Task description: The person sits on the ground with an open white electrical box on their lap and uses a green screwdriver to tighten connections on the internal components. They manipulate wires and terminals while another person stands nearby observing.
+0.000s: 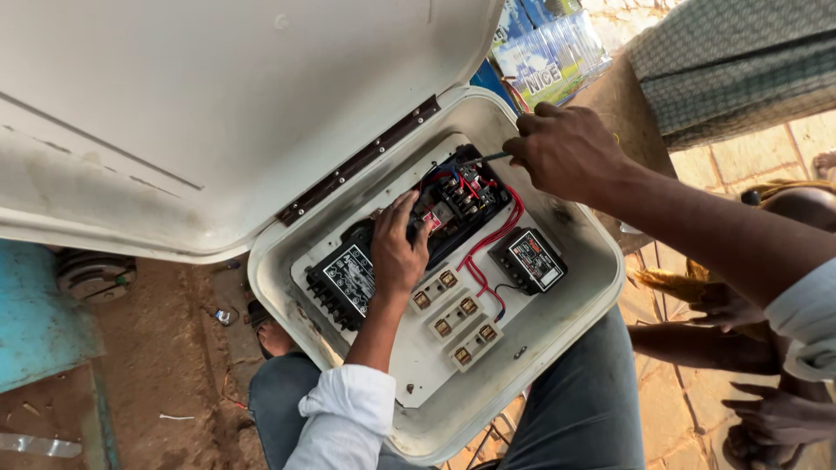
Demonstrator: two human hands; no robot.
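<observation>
A white electrical box [599, 292] rests on my lap with its lid [218, 104] swung open. Inside sit a black contactor [466, 202], a black labelled unit [347, 280], a small black relay [531, 259], three beige fuse holders [455, 317] and red wires [489, 242]. My left hand [399, 248] lies on the parts between the labelled unit and the contactor, fingers pressing the contactor's edge. At the box's upper rim, my right hand [566, 152] grips a screwdriver [483, 159], whose tip reaches the contactor's top terminals.
A blue metal body [35, 313] stands at the left over dirt ground. Printed packets [544, 57] lie beyond the box. Another person's hands [775, 418] and checked cloth [740, 61] are at the right, over brick paving.
</observation>
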